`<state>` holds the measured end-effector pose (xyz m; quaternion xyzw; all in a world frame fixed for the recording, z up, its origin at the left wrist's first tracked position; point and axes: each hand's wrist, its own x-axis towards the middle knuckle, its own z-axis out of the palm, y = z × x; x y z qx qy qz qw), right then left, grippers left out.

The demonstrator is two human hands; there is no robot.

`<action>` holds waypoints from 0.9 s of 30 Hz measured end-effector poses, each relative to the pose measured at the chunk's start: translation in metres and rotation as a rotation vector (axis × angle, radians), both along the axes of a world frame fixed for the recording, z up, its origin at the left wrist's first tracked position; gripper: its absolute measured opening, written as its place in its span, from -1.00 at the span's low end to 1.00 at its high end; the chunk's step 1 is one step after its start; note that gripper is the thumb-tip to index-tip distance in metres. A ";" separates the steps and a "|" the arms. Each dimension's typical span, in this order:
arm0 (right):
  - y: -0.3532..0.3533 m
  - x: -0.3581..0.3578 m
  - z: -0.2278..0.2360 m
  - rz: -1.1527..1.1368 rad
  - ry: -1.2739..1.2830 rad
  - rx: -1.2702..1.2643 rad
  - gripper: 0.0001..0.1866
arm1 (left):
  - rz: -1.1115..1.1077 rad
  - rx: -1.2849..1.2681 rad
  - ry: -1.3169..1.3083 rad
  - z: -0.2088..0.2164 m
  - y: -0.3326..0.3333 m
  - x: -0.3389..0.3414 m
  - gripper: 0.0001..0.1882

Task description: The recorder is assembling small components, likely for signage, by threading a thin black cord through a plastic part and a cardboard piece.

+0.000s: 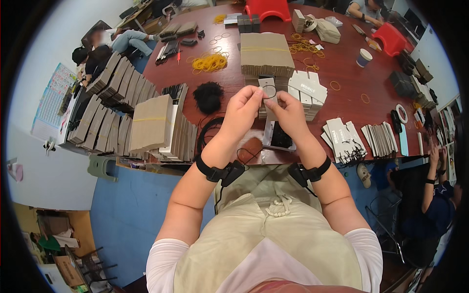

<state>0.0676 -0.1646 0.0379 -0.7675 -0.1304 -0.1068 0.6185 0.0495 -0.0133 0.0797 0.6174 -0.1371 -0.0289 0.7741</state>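
Note:
My left hand (pixel 245 105) and my right hand (pixel 288 115) are raised close together over the near side of the table, fingers pinched. Between them is a thin black cord (pixel 269 86) bent into a small loop, and each hand grips part of it. Just behind the fingertips shows a pale card tag (pixel 266 82); whether a hand touches it I cannot tell. Beside my right hand lies a stack of white card tags (pixel 308 90). Below my hands sits a clear plastic box (pixel 281 135) holding black cords. A fluffy black bundle (pixel 208 96) rests left of my left hand.
A banded cardboard stack (pixel 266 53) stands ahead on the table (pixel 344 63). Yellow rubber bands (pixel 210 62) lie beyond. Stacked cardboard pieces (pixel 151 122) fill the left edge. Corded white tags (pixel 343 141) are at right, with a paper cup (pixel 363 57) farther off. Other people sit around.

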 end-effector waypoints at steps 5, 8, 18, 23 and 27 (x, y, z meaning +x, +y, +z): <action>0.011 -0.001 0.010 -0.206 -0.082 -0.059 -0.69 | 0.112 0.205 0.072 -0.033 0.005 0.013 -0.76; 0.018 0.002 0.017 -0.551 -0.493 -0.409 -0.57 | 0.001 -0.042 0.217 -0.043 0.011 0.006 -0.75; 0.011 0.005 0.012 -0.611 -0.700 -0.425 -0.78 | -0.062 -0.068 0.177 -0.055 0.026 -0.005 -0.76; 0.008 0.000 0.014 -0.513 -0.554 -0.331 -0.78 | 0.105 0.140 -0.009 -0.048 0.014 -0.009 -0.81; 0.005 -0.004 0.012 -0.171 -0.075 0.054 -0.78 | 0.146 0.137 -0.071 -0.053 0.016 -0.007 -0.82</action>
